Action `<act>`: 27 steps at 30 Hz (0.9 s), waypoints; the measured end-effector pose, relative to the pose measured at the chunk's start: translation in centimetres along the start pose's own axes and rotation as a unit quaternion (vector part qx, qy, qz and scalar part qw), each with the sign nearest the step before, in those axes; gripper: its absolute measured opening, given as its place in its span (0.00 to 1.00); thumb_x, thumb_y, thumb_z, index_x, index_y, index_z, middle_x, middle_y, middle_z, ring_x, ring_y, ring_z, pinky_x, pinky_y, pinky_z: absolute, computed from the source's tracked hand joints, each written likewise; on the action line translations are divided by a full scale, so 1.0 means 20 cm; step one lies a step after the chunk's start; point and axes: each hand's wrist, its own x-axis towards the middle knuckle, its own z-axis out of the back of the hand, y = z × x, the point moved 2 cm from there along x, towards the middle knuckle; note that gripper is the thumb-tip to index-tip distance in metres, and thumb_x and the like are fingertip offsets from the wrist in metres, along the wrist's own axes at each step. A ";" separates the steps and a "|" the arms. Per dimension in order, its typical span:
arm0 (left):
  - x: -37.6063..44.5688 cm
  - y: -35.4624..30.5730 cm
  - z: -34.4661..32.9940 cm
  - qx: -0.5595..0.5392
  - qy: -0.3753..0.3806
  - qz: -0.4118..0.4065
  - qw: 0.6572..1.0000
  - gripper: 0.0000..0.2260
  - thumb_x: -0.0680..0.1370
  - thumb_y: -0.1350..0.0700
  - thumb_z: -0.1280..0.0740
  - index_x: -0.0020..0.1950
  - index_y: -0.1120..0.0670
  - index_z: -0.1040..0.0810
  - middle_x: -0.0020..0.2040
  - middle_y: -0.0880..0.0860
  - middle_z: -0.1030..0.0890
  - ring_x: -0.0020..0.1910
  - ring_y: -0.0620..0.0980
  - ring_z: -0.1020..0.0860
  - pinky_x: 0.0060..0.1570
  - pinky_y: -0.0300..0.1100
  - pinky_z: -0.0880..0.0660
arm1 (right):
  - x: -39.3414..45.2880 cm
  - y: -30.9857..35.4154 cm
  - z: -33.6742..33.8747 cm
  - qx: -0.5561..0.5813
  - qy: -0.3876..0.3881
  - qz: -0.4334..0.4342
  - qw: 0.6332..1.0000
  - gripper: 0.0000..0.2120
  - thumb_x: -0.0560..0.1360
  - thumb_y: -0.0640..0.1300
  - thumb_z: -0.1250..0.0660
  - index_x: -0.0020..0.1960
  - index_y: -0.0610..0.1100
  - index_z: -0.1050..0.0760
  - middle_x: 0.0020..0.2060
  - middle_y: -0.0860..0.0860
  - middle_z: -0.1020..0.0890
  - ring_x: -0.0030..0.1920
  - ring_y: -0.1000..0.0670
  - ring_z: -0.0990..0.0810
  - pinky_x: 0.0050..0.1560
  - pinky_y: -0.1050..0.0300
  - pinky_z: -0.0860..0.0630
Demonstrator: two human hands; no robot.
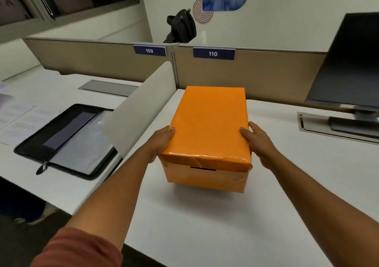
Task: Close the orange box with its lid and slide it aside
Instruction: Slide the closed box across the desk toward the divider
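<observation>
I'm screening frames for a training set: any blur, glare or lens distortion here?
Head view: the orange box and both hands are fairly sharp; the black folder and monitor stand look smeared; wide-angle bending bows the partition top; faint sheen on the lid's crinkled near edge.

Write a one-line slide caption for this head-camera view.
Left hand and right hand grip the sides of the lid on the orange box on a white desk.

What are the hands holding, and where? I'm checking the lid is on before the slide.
Both hands grip the orange box by its lid: left hand on the left edge, right hand on the right edge.
</observation>
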 end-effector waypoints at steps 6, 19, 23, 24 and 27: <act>0.19 0.04 0.36 0.059 -0.012 -0.046 0.997 0.23 0.83 0.41 0.46 0.75 0.48 0.34 0.68 0.55 0.25 0.60 0.57 0.23 0.57 0.52 0.27 | 0.12 0.09 -0.37 0.016 -0.017 0.014 1.000 0.32 0.79 0.60 0.40 0.79 0.51 0.45 0.74 0.46 0.31 0.68 0.39 0.26 0.64 0.37 0.25; 0.55 0.00 0.69 0.327 -0.100 -0.168 0.925 0.15 0.85 0.51 0.46 0.65 0.58 0.28 0.61 0.61 0.21 0.56 0.61 0.23 0.49 0.47 0.31 | 0.32 0.22 -0.78 0.014 -0.039 0.025 0.999 0.29 0.80 0.57 0.41 0.78 0.49 0.42 0.72 0.43 0.28 0.67 0.39 0.25 0.65 0.34 0.27; 0.60 0.04 0.69 0.358 -0.109 -0.206 0.904 0.12 0.83 0.57 0.46 0.57 0.60 0.25 0.58 0.61 0.22 0.59 0.62 0.25 0.51 0.51 0.28 | 0.36 0.21 -0.83 0.005 -0.039 0.020 0.999 0.31 0.79 0.58 0.39 0.79 0.50 0.42 0.73 0.43 0.29 0.69 0.39 0.27 0.66 0.33 0.28; 0.61 0.04 0.68 0.380 -0.111 -0.218 0.892 0.13 0.83 0.57 0.45 0.62 0.60 0.25 0.65 0.61 0.25 0.67 0.63 0.29 0.61 0.54 0.29 | 0.37 0.21 -0.84 0.004 -0.040 0.021 0.999 0.32 0.79 0.58 0.39 0.79 0.50 0.42 0.73 0.43 0.29 0.70 0.39 0.28 0.66 0.33 0.29; 0.60 -0.02 0.60 0.395 -0.085 -0.245 0.881 0.22 0.84 0.52 0.45 0.77 0.58 0.36 0.79 0.58 0.39 0.79 0.59 0.44 0.76 0.53 0.45 | 0.39 0.23 -0.89 0.001 -0.029 0.027 0.999 0.33 0.78 0.59 0.38 0.79 0.50 0.43 0.74 0.44 0.30 0.71 0.39 0.29 0.67 0.32 0.29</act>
